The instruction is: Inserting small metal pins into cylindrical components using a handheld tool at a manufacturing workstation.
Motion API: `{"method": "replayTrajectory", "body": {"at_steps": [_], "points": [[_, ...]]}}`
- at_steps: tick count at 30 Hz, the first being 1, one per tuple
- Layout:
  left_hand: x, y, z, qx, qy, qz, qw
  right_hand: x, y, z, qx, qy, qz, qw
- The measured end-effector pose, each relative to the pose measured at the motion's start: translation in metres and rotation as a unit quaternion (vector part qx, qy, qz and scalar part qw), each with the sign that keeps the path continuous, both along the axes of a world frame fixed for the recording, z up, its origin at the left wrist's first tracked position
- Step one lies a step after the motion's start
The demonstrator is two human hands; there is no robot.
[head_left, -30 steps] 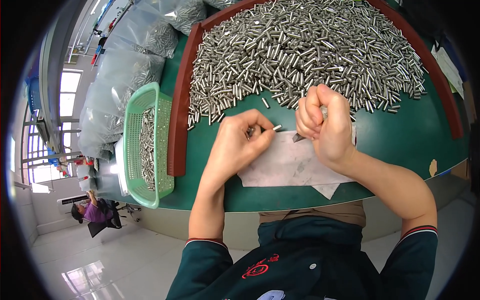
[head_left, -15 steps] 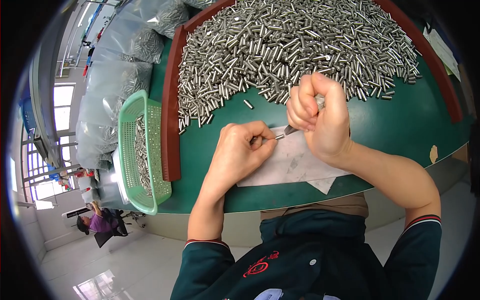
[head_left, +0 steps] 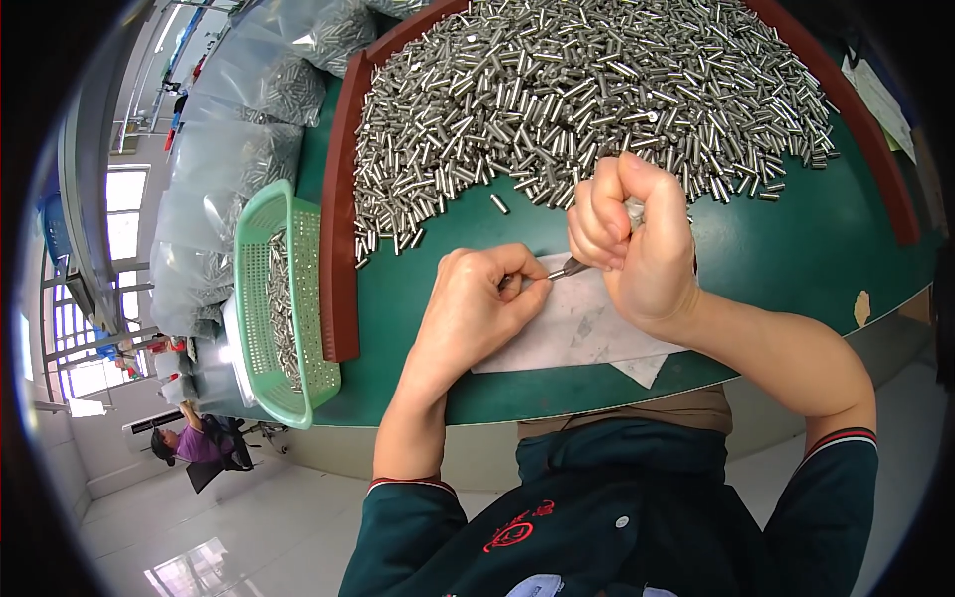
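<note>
Between thumb and forefinger, my left hand [head_left: 473, 308] pinches a small silver metal cylinder [head_left: 555, 276]. Its end sticks out to the right. My right hand [head_left: 642, 239] is curled in a fist around a slim hand tool with a dark metal tip [head_left: 574, 266]; most of the tool is hidden by the fingers. That tip meets the cylinder's exposed end or lies right beside it. Both hands are over a smudged whitish sheet [head_left: 597, 323] on the green tabletop [head_left: 398, 328]. A large heap of similar metal cylinders [head_left: 587, 109] lies just beyond them.
Reddish-brown rails [head_left: 340, 259] border the heap. A light green perforated basket [head_left: 323, 343] with metal cylinders stands at the left, near clear plastic bags [head_left: 219, 169] of metal parts. One loose cylinder [head_left: 499, 204] lies before the heap. Another person [head_left: 194, 443] sits far left.
My right hand has shifted slightly, bringing the tool's tip left to the cylinder's end. My left hand keeps its pinch almost in place.
</note>
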State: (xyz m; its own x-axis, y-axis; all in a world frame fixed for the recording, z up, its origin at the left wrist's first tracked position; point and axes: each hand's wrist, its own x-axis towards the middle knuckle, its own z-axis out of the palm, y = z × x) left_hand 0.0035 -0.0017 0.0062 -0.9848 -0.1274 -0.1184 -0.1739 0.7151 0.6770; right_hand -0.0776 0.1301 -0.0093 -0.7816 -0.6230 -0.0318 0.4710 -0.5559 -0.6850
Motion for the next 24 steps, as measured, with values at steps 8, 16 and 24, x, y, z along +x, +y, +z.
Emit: {"method": "replayTrajectory", "body": {"at_steps": [8, 16, 24], "points": [[-0.002, -0.007, 0.005, 0.144, -0.012, 0.054, 0.988, 0.0, -0.002, -0.002, 0.001, 0.006, -0.003, 1.0], [-0.006, -0.034, -0.015, 0.779, -0.038, 0.141, 0.609, 0.0, -0.001, -0.002, -0.008, 0.001, 0.004, 1.0], [-0.011, -0.032, -0.006, 0.764, -0.048, 0.161, 0.624, -0.003, -0.002, -0.002, 0.0, 0.0, 0.011, 1.0]]}}
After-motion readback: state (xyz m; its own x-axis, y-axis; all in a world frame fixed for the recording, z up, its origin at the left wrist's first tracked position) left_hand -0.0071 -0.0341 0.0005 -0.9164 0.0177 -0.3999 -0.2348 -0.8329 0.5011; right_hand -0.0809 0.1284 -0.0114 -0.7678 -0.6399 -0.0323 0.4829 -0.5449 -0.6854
